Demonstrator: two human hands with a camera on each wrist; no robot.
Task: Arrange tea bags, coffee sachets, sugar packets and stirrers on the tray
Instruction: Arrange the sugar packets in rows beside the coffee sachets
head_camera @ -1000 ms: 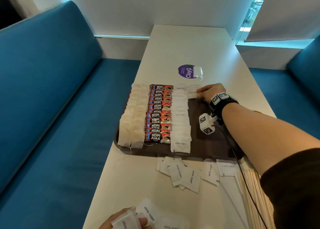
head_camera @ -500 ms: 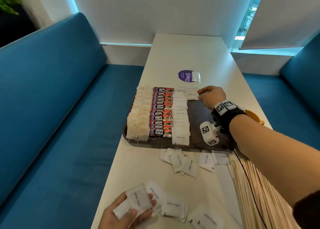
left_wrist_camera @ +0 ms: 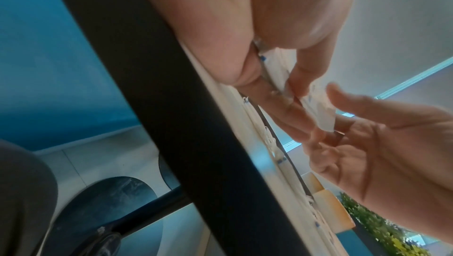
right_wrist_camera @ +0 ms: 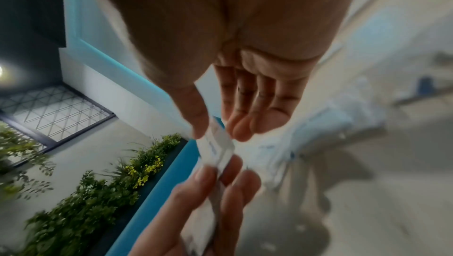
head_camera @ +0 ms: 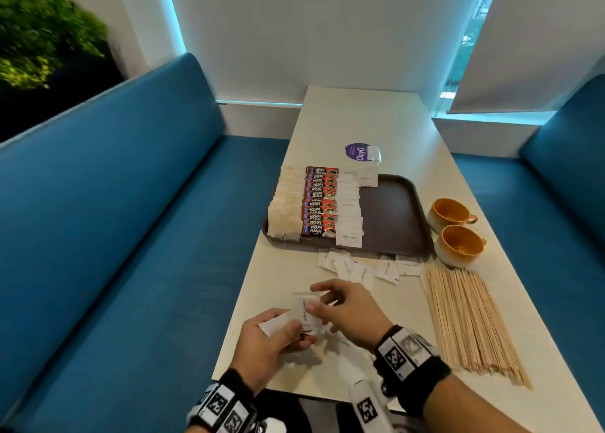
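The dark brown tray (head_camera: 394,216) lies mid-table. On its left half run a column of tea bags (head_camera: 285,203), a column of red coffee sachets (head_camera: 319,201) and a column of white sugar packets (head_camera: 350,211). Loose sugar packets (head_camera: 357,265) lie in front of the tray, and the wooden stirrers (head_camera: 468,321) lie in a bundle at the right. Near the table's front edge my left hand (head_camera: 293,329) grips a small stack of sugar packets (left_wrist_camera: 275,70). My right hand (head_camera: 316,303) pinches the top sugar packet (right_wrist_camera: 217,148) of that stack between thumb and fingers.
Two orange cups (head_camera: 450,213) (head_camera: 460,244) stand right of the tray. A purple-labelled clear item (head_camera: 361,152) sits behind it. Blue benches (head_camera: 131,236) flank the white table (head_camera: 360,118). The tray's right half is bare.
My right hand has come back from the tray's far edge to meet the left hand at the table's front. The left hand has lifted its packets, and the view has pulled back.
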